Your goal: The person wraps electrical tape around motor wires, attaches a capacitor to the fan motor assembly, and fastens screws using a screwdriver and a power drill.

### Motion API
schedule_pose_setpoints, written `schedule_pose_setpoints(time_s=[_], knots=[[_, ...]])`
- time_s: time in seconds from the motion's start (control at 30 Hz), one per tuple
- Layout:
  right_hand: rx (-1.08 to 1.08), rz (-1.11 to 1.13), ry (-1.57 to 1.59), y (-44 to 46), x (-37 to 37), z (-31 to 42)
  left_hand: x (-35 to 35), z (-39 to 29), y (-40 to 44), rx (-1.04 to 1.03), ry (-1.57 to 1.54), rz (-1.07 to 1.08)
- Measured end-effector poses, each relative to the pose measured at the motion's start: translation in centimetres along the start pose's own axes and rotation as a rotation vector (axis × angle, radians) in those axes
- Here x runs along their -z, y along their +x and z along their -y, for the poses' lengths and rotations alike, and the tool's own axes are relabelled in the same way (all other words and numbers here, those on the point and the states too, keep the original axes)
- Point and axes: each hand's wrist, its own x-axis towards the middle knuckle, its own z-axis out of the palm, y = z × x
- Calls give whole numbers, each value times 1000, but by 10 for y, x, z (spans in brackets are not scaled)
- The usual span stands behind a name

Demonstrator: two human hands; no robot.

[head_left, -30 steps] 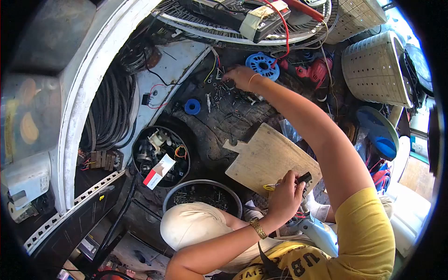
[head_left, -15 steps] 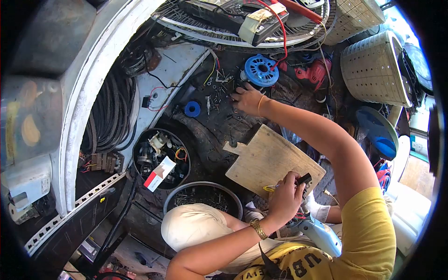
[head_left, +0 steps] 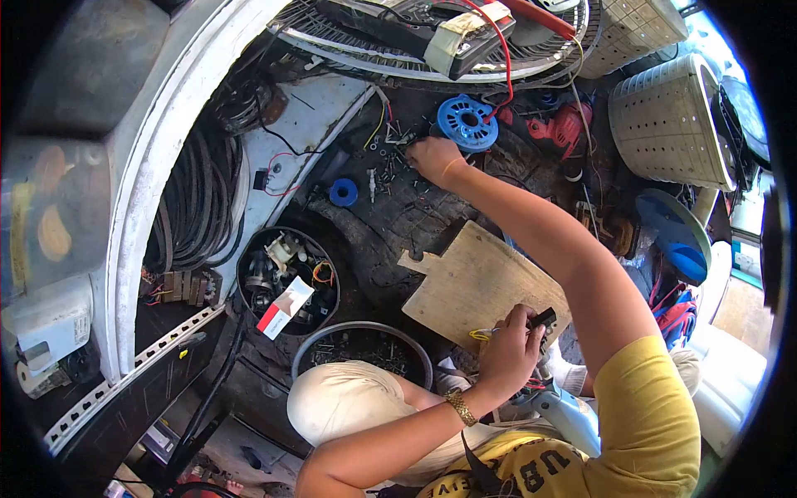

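My left hand (head_left: 513, 353), with a gold watch at its wrist, is closed on a small black blocky part (head_left: 544, 319) over the lower edge of a wooden board (head_left: 477, 286). Yellow wire (head_left: 480, 335) shows beside its fingers. My right hand (head_left: 435, 161) reaches far forward, fingers drawn together at the scattered screws (head_left: 393, 168). Whatever lies between those fingertips is hidden. Just beyond that hand sits a round blue slotted cover (head_left: 467, 123). A blue tape roll (head_left: 343, 192) lies to the left of the screws.
A black bucket of parts (head_left: 288, 282) has a red-and-white box (head_left: 286, 308) on top. Nearer me is a round pan of small hardware (head_left: 362, 330). A red power tool (head_left: 561, 130) and a perforated drum (head_left: 664, 121) stand right. Fan grilles (head_left: 374, 56) lie at the back.
My right hand has shifted slightly forward and left over the screws, and its spread fingers have drawn together. My left hand stays nearly still with the black part.
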Motion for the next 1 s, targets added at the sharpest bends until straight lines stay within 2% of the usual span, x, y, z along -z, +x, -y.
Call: schedule_pose_setpoints(time_s=[0.2,0.27,0.3,0.37,0.43,0.5,0.57,0.63,0.7,1.0], knots=[[-125,-50,-72,12,-25,10,-3,5,-1,12,-38,14],[-105,-98,44,7,-7,7,-1,3,1,62,-80,43],[-120,-90,43,1,6,4,7,-5,3,171,-79,88],[-79,-267,449,-25,34,-2,1,12,4,78,-140,4],[69,-513,667,-74,71,-2,5,19,15,176,-315,-1],[124,-587,770,-141,108,2,9,17,22,130,-419,-63],[101,-558,741,-210,128,3,19,5,24,93,-556,-15],[125,-565,566,-266,134,3,21,-1,25,187,-673,49],[228,-581,474,-301,130,-2,22,2,25,234,-658,121],[241,-574,420,-343,118,7,19,-14,21,102,-527,138]])
